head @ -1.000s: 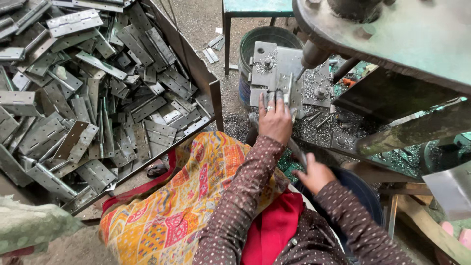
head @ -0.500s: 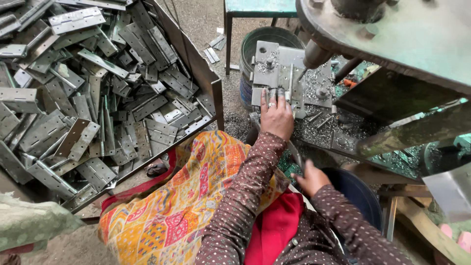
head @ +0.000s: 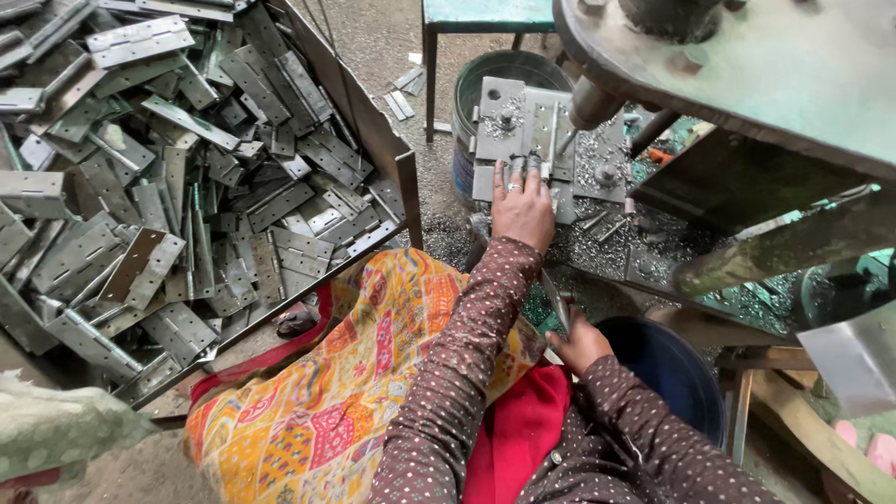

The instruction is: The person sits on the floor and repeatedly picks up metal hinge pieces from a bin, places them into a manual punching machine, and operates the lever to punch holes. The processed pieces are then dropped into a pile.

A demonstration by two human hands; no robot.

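Now | left hand (head: pixel 523 210) fingers flat on grey hinge plate (head: pixel 509 117) | right hand (head: pixel 579 343) pinching metal strip (head: pixel 556 303)

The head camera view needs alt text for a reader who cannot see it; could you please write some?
A seated person's left hand presses on a metal fixture plate under a drill press, while the right hand holds a flat metal piece near their lap. A bin of grey metal hinges stands to the left.

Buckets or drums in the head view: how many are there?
2. A grey-green metal drum stands behind the press fixture, beyond the left hand; a blue bucket sits beside the right hand. Others may be hidden under the machine.
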